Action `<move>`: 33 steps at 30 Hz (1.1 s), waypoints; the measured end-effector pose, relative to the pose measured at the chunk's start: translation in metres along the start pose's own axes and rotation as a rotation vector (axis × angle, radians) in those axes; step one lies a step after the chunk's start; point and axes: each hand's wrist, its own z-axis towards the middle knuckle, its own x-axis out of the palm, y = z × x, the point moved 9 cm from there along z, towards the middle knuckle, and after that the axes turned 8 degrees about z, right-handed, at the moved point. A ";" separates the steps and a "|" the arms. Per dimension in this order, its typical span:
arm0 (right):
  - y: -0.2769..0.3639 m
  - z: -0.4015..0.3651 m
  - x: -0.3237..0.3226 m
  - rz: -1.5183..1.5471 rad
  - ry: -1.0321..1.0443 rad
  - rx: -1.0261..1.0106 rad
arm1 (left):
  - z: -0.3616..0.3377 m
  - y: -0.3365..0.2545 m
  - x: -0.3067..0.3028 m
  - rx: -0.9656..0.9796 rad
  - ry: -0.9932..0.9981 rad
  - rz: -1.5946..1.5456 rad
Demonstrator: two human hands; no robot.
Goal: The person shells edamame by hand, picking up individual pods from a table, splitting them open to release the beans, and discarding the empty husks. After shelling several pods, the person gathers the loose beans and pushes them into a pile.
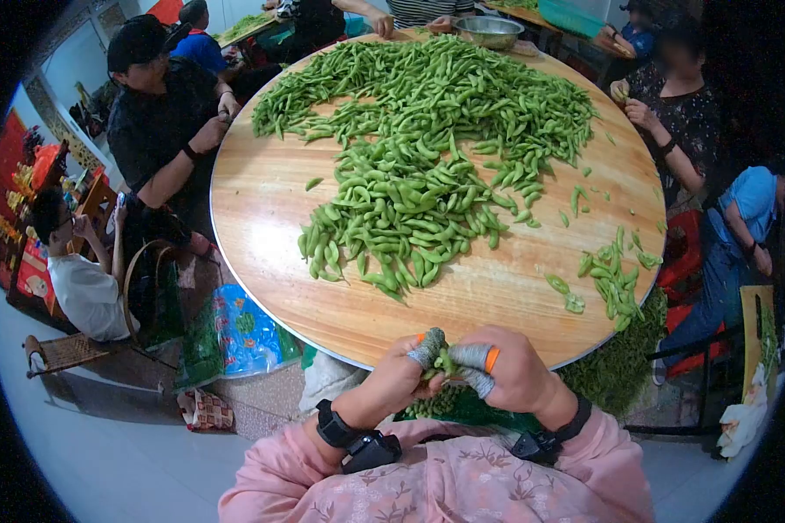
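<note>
Both my hands meet just off the near edge of the round wooden table (270, 218). My left hand (401, 370) pinches a green bean pod (446, 359) with wrapped fingertips. On the pod's other side, my right hand (510, 370) holds it too, grey and orange wrapping round its thumb and finger. A large heap of green pods (410, 187) spreads from the table's far side toward its middle. A smaller group of pods (617, 283) lies near the right edge, with a split piece (574, 302) beside it.
Several people sit around the table, one in black (161, 113) at the left, another in dark patterned clothing (676, 113) at the right. A metal bowl (488, 31) stands at the far edge. Blue plastic sacks (244, 327) and green plant matter (615, 370) lie on the floor.
</note>
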 end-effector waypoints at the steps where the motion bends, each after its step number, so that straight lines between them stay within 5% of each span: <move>1: -0.014 -0.002 0.001 0.150 -0.031 0.138 | -0.002 0.001 -0.003 -0.025 -0.107 0.038; 2: -0.016 -0.004 0.003 0.148 -0.031 0.137 | -0.004 0.002 -0.009 -0.050 -0.215 0.075; 4: -0.051 -0.018 0.012 0.639 -0.115 0.487 | -0.004 0.001 -0.006 -0.020 -0.183 0.126; 8: -0.059 -0.019 0.016 0.793 -0.114 0.560 | -0.005 -0.004 0.004 0.065 0.011 0.144; 11: -0.060 -0.022 0.018 0.710 -0.116 0.552 | -0.006 -0.015 0.004 0.187 -0.036 0.506; 20: -0.061 -0.037 0.005 0.635 -0.197 0.550 | -0.005 -0.018 0.010 0.371 -0.086 0.816; 23: -0.077 -0.059 -0.048 0.300 -0.463 0.599 | -0.015 -0.041 0.010 0.529 -0.113 1.055; 26: -0.075 -0.086 -0.119 -0.345 -0.646 0.600 | -0.028 -0.097 -0.022 0.570 -0.569 1.502; 30: -0.061 -0.088 -0.130 -0.321 -0.696 0.609 | -0.003 -0.121 -0.047 0.423 -0.622 2.002; 33: -0.074 -0.081 -0.086 -0.030 -0.539 0.648 | 0.000 -0.126 -0.033 0.521 -0.597 1.956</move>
